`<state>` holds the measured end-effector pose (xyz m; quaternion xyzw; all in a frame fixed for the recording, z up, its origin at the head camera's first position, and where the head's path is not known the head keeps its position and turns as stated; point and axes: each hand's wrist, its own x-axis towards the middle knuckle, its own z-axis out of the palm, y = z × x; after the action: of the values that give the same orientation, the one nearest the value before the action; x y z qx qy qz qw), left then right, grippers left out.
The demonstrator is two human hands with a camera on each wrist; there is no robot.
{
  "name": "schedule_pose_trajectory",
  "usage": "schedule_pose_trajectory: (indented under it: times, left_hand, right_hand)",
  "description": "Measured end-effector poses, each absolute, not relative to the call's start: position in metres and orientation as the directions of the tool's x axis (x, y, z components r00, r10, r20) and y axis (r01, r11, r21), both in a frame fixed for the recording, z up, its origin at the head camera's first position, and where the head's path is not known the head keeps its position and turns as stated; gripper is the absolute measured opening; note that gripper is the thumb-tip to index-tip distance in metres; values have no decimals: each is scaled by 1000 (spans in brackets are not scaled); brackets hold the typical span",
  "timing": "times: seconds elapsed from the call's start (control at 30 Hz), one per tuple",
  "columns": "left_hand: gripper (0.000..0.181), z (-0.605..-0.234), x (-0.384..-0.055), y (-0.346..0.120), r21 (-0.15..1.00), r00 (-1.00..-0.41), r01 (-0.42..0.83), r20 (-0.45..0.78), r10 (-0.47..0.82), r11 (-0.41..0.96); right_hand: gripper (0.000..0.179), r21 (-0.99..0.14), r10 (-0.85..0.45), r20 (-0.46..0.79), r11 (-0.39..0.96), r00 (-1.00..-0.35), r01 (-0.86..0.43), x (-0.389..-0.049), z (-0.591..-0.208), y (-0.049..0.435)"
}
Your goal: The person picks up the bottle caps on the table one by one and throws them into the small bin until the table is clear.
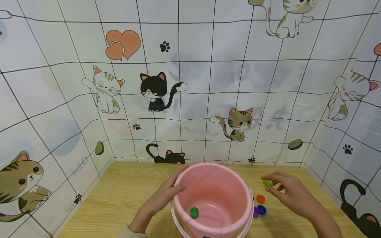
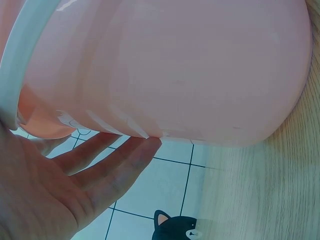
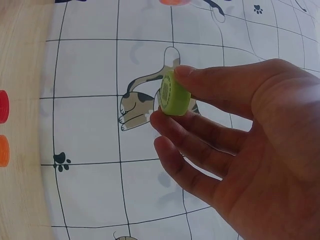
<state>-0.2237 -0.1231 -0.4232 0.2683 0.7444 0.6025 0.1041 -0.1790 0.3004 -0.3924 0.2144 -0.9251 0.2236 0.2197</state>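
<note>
A pink bucket point(image 1: 214, 185) stands on the table, its mouth tilted toward the head camera. My left hand point(image 1: 160, 195) grips its left rim, thumb over the edge and fingers along the outer wall, as the left wrist view shows on the bucket side point(image 2: 175, 75). Inside, near the bottom left, lies a dark green bottle cap point(image 1: 194, 213). To the right of the bucket, my right hand point(image 1: 293, 195) pinches a lime green bottle cap point(image 3: 175, 96) between thumb and fingertips, held above the table.
Beside the bucket's right wall lie an orange cap point(image 1: 260, 198), a blue cap point(image 1: 261, 210), a purple cap point(image 1: 255, 212) and a partly hidden red cap point(image 3: 3, 106). A white handle point(image 1: 176, 220) hangs round the bucket. Cat-print cloth point(image 1: 196, 99) encloses the wooden table point(image 1: 125, 188).
</note>
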Motion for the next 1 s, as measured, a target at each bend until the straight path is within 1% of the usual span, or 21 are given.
schedule_pose_trajectory:
  times: [0.13,0.33,0.57,0.77,1.0]
  left_hand:
    - [59,-423,-224,-123,952,-834,277,171,525,130]
    - [59,-423,-224,-122,952,-833,277,172,526,127]
    - [60,-422,-223,-123,961,-834,252,157,529,111]
    - [60,-423,-222,-123,961,-837,254,160,523,113]
    - [59,-424,-224,-122,960,-841,257,163,516,115]
  right_hand:
    - [28,-322,-297,500,808,-813,-493,-178,-391,300]
    - [30,-312,-309,516,801,-799,-512,-178,-391,299]
    - [29,-326,-297,498,807,-815,-493,-176,-390,295]
    - [27,-348,-288,473,807,-833,-477,-174,-387,293]
    - [30,-341,-303,496,794,-814,-504,-173,-388,292]
